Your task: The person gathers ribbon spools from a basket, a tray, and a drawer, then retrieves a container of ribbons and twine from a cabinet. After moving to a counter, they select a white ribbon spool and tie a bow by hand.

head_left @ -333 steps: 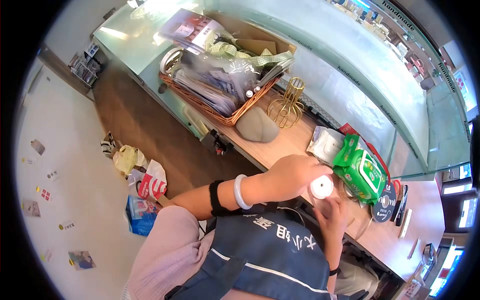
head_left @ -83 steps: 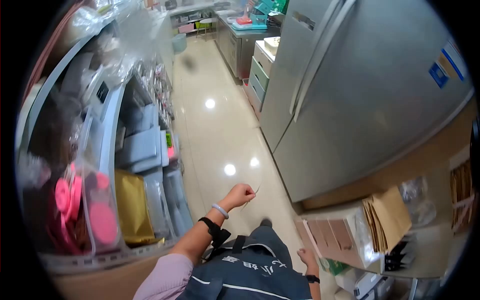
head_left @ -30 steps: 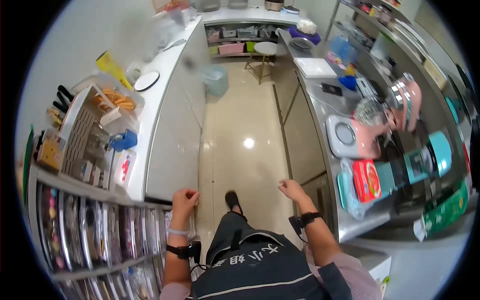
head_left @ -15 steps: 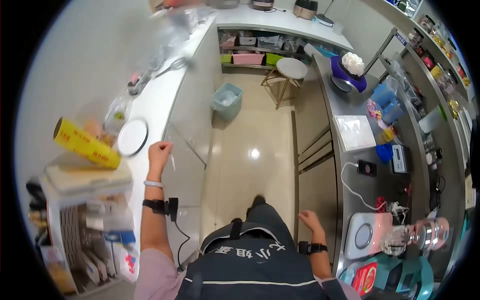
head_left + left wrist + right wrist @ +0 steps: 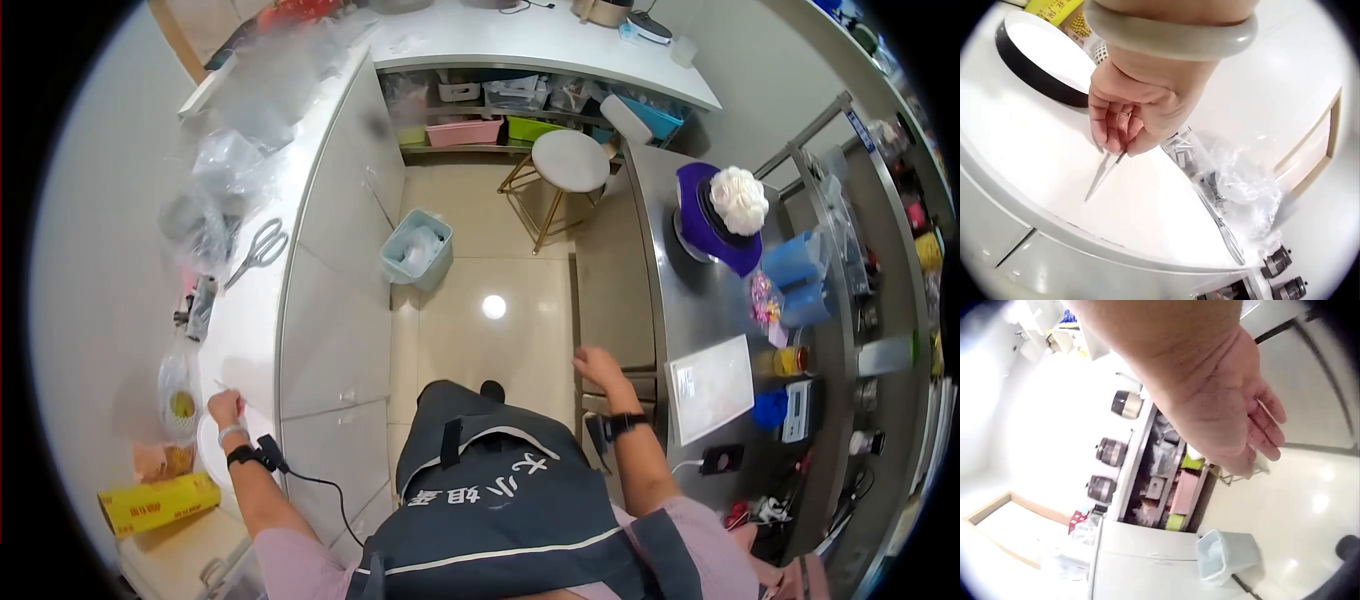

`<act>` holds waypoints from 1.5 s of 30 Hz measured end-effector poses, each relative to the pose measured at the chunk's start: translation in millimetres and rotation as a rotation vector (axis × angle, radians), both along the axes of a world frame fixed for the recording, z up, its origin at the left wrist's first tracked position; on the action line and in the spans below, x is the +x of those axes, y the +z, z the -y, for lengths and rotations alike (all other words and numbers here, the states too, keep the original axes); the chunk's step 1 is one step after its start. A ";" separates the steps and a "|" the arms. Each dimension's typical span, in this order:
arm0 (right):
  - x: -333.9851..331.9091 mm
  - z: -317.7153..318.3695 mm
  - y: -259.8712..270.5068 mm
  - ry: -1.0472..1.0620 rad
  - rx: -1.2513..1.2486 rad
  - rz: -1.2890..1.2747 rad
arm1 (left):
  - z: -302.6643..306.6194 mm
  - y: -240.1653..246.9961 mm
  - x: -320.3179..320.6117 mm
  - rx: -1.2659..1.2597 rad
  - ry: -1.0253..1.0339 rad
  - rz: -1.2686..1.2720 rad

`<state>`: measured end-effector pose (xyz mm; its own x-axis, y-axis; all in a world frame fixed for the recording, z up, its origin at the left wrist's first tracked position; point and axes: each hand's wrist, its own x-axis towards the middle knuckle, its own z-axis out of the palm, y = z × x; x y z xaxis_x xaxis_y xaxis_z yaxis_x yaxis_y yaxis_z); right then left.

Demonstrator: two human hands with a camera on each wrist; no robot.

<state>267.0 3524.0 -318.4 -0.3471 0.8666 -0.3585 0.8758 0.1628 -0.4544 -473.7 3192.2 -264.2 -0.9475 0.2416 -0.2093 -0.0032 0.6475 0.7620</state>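
My left hand (image 5: 226,408) is over the white counter on the left. In the left wrist view the left hand (image 5: 1132,115) pinches a thin, pale, pointed strip (image 5: 1101,181) between thumb and fingertips, its tip slanting down toward the counter. Beside that hand lies a round white disc with a dark rim (image 5: 1038,56). My right hand (image 5: 600,368) hangs over the floor beside the steel counter, holding nothing. In the right wrist view the right hand (image 5: 1229,415) has relaxed, slightly bent fingers.
Scissors (image 5: 262,247), plastic bags (image 5: 235,165) and a yellow roll (image 5: 160,502) lie along the left counter (image 5: 330,130). A light blue bin (image 5: 420,250) and a stool (image 5: 570,162) stand on the floor. The steel counter (image 5: 690,300) holds a purple stand (image 5: 700,200) with a white flower-like piece (image 5: 739,200).
The person has moved forward from the shelves and fridge, past the mixer, between the counters. The left hand has come over the white counter beside the round disc. The right hand remains without an object.
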 end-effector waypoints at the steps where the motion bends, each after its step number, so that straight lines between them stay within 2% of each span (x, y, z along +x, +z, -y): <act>1: -25.8 -34.2 14.8 0.021 -0.004 -0.042 | 2.1 -3.4 -4.0 -0.074 -0.032 -0.069; 4: -98.4 -124.1 49.8 0.124 -0.018 -0.111 | 10.2 -12.0 -12.0 -0.221 -0.038 -0.286; 6: -136.0 -170.3 51.7 0.181 0.001 -0.125 | 7.1 -13.8 -5.0 -0.466 0.084 -0.664; 8: -165.7 -207.1 48.9 0.176 -0.042 -0.122 | -41.9 39.1 39.1 -0.499 0.243 -0.828; 9: -177.8 -225.4 47.4 0.169 -0.085 -0.128 | -75.3 60.0 57.8 -0.501 0.235 -0.822; 11: -191.1 -258.0 32.1 0.197 -0.135 -0.079 | -148.3 83.3 85.3 -0.307 0.237 -1.000; 12: -193.9 -275.0 25.0 0.233 -0.175 -0.041 | -186.3 79.2 91.7 -0.314 0.236 -0.978; 14: -199.4 -311.1 20.7 0.274 -0.216 0.031 | -269.5 67.0 101.5 0.052 0.060 -0.860; 18: -218.1 -390.9 16.8 0.259 -0.230 0.009 | -457.0 66.9 129.4 0.291 -0.497 -0.778; 20: -233.0 -433.8 23.4 0.161 -0.210 -0.002 | -526.1 74.1 139.8 0.276 -0.703 -0.638; 22: -243.8 -480.8 16.6 0.095 -0.218 -0.146 | -586.1 75.1 146.0 0.312 -0.771 -0.553; 23: -246.2 -506.4 2.7 0.084 -0.226 -0.139 | -610.9 72.0 146.7 0.356 -0.823 -0.478; 25: -254.3 -561.0 -26.6 -0.017 -0.181 -0.427 | -652.2 62.8 145.2 0.353 -0.851 -0.369; 26: -263.4 -590.7 -30.0 -0.015 -0.189 -0.422 | -672.3 57.7 143.6 0.349 -0.871 -0.276; 28: -281.5 -649.9 -38.1 -0.278 -0.368 -0.688 | -708.9 44.2 136.4 0.260 -0.942 -0.225; 29: -290.5 -679.5 -39.1 -0.282 -0.381 -0.688 | -727.7 36.7 131.9 0.180 -1.018 -0.178; 30: -299.6 -711.8 -40.5 -0.407 -0.383 -0.722 | -745.9 24.1 127.1 0.168 -1.019 -0.175; 31: -306.2 -742.9 -47.2 -0.531 -0.385 -0.754 | -760.7 7.7 123.3 0.116 -0.986 0.035; 32: -310.2 -772.4 -59.9 -0.533 -0.399 -0.754 | -777.7 -7.9 120.9 0.061 -0.940 0.243; 33: -315.5 -804.1 -73.4 -0.642 -0.360 -0.816 | -797.8 -22.6 118.7 0.049 -0.933 0.241; 35: -319.8 -864.9 -110.3 -0.811 -0.298 -0.940 | -841.0 -50.0 118.0 0.014 -0.863 0.496; 36: -320.3 -893.7 -131.6 -0.821 -0.312 -0.935 | -864.9 -64.4 120.9 -0.003 -0.860 0.502; 37: -322.4 -918.6 -145.1 -0.916 -0.317 -0.951 | -890.8 -75.7 126.9 0.028 -0.848 0.580; 38: -325.5 -939.1 -151.0 -1.007 -0.318 -0.967 | -916.7 -86.5 134.4 0.063 -0.832 0.655; 40: -327.2 -969.7 -157.7 -1.042 -0.256 -0.889 | -968.5 -107.0 154.6 0.075 -0.836 0.667; 45: -323.9 -996.2 -165.4 -1.138 -0.248 -1.039 | -1077.3 -153.8 190.8 0.090 -0.857 0.681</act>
